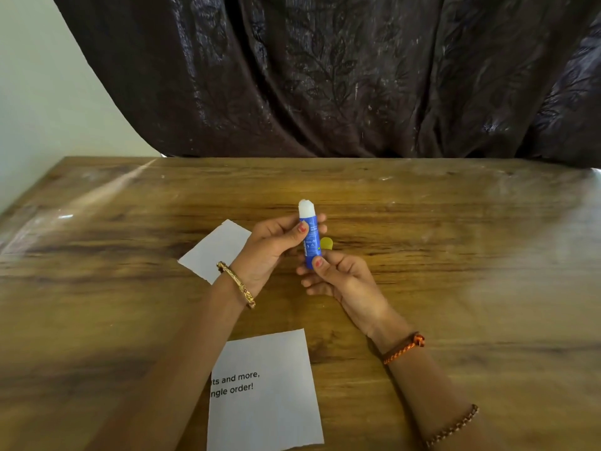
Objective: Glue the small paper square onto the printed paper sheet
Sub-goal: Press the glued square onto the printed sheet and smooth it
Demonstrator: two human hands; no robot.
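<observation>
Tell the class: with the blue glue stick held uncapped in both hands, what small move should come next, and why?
Probably lower the blue glue stick to the small blank white paper square and rub glue on it. The white glue tip is already exposed, the yellow cap is off, and both the left hand and right hand hold the stick above the wooden table.

My arms: bare, no sleeves. Left wrist: one gold bangle (pixel 236 284) with ornate beading. Right wrist: braided orange thread band (pixel 404 348); further up the forearm, a brown beaded bracelet (pixel 453 426). Thumbnails: red polish, chipped.
</observation>
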